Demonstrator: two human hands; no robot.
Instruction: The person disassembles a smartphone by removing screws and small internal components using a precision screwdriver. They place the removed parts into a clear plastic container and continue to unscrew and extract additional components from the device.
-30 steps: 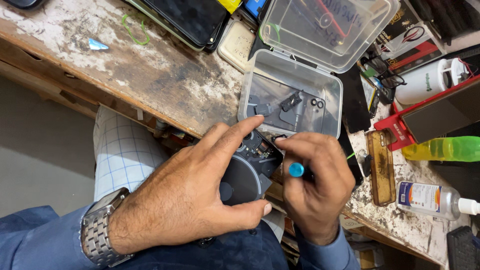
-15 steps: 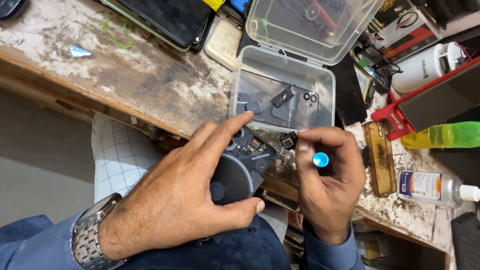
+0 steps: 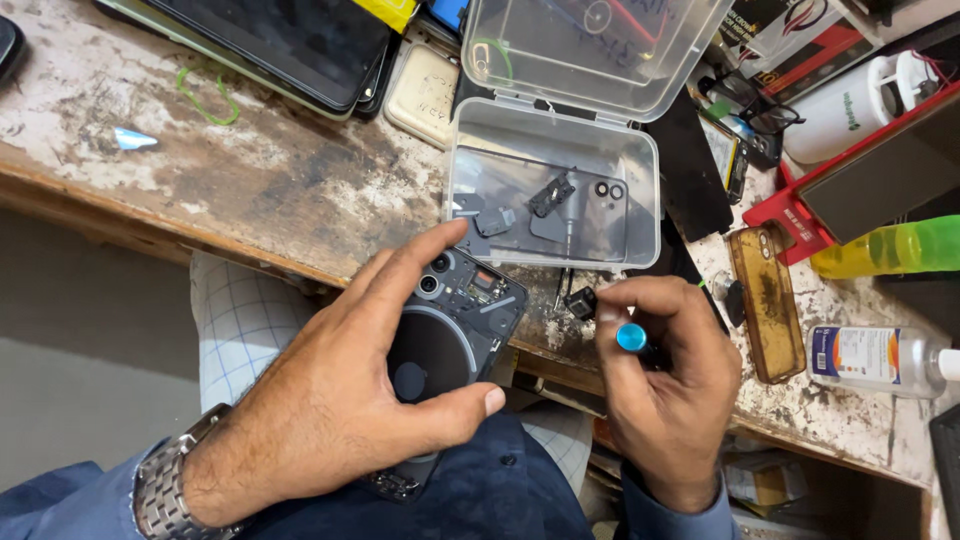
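My left hand (image 3: 330,400) grips an opened black phone (image 3: 445,335) with its back off, showing two camera lenses and a round coil. Thumb and fingers clamp its edges above my lap. My right hand (image 3: 665,390) holds a screwdriver with a blue end cap (image 3: 630,337), and its fingertips pinch a small black part (image 3: 581,302) just right of the phone. Beyond both hands a clear plastic box (image 3: 640,160) stands open on the worn wooden bench (image 3: 250,180), with small black phone parts (image 3: 552,195) inside.
Dark phones or tablets (image 3: 290,40) lie at the back left. An amber phone case (image 3: 765,300), a small white bottle (image 3: 880,355), a yellow-green bottle (image 3: 890,248), a red tray (image 3: 790,205) and a white container (image 3: 855,100) crowd the right side. A green rubber band (image 3: 205,95) lies on the bench.
My right hand has drawn away from the phone to the right, lifting the small black part with it. The phone's camera end now shows uncovered. My left hand keeps its grip.
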